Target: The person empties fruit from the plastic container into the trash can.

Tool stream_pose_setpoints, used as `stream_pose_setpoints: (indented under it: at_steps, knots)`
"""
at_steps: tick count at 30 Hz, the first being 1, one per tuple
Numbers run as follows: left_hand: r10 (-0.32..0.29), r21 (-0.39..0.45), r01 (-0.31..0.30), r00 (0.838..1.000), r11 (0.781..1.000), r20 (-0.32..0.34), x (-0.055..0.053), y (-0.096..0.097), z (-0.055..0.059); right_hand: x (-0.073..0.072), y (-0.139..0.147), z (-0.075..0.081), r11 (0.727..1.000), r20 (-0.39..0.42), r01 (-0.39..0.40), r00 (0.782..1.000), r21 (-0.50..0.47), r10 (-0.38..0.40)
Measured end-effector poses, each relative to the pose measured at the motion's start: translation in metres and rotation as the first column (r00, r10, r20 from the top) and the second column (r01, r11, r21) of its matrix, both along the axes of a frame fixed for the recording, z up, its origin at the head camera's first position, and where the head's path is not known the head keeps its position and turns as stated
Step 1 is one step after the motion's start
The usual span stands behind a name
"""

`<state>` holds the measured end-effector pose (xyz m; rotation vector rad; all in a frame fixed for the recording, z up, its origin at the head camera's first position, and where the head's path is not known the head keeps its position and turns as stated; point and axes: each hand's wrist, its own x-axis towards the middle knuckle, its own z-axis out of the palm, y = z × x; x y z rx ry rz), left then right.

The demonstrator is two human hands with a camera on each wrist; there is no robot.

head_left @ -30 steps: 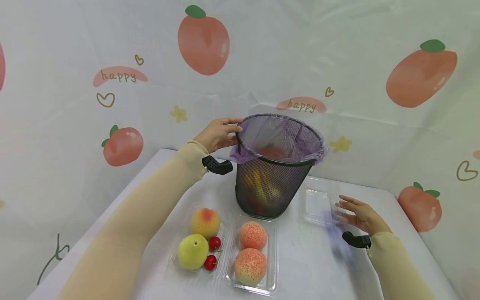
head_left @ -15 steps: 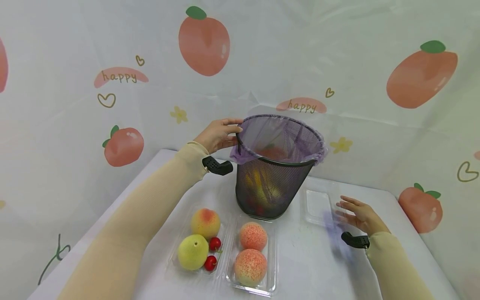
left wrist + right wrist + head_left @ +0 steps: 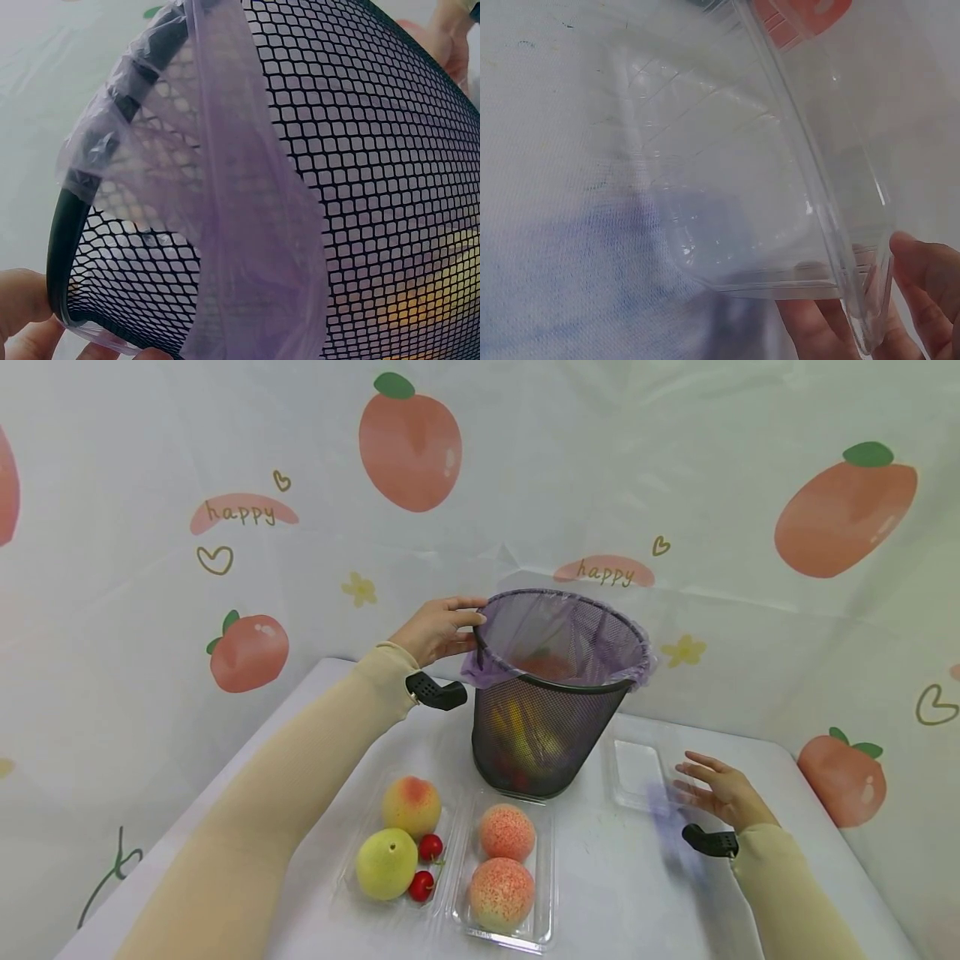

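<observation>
My left hand [image 3: 437, 631] grips the black rim of a mesh wastebasket [image 3: 592, 727] at its left side; the left wrist view shows the thumb and fingertips around that rim. A purple bin liner [image 3: 255, 225] lines the basket and folds over its edge. Yellow and red shapes show through the mesh low inside. On the right, my right hand [image 3: 723, 789] pinches the edge of a clear plastic box [image 3: 720, 172] between thumb and fingers. The box's see-through base lies close over the white cloth, with no fruit in it.
Two clear trays stand in front of the basket. The left one bears a yellow-red peach [image 3: 412, 807], a yellow-green pear [image 3: 386, 864] and two cherries [image 3: 421, 886]. Two speckled peaches [image 3: 502, 894] sit in the right tray [image 3: 546, 893]. A printed cloth backdrop [image 3: 480, 543] rises behind the table.
</observation>
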<state>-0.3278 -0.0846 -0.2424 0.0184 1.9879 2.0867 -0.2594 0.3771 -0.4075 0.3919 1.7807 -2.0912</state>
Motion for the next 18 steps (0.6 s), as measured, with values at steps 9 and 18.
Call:
stream_pose_setpoints:
  at_steps: [9,18]
  knots:
    - [-0.005,0.011,0.006,1.0,1.0,-0.011,-0.0001,0.0002,0.0005,-0.0008,0.0043,-0.0035,1.0,0.01,0.023,1.0,-0.009,-0.023]
    - [-0.014,0.009,0.014,1.0,1.0,-0.01,0.0008,-0.0003,0.0007,-0.0001,0.0083,-0.0035,0.999,0.009,0.026,1.0,-0.035,-0.026]
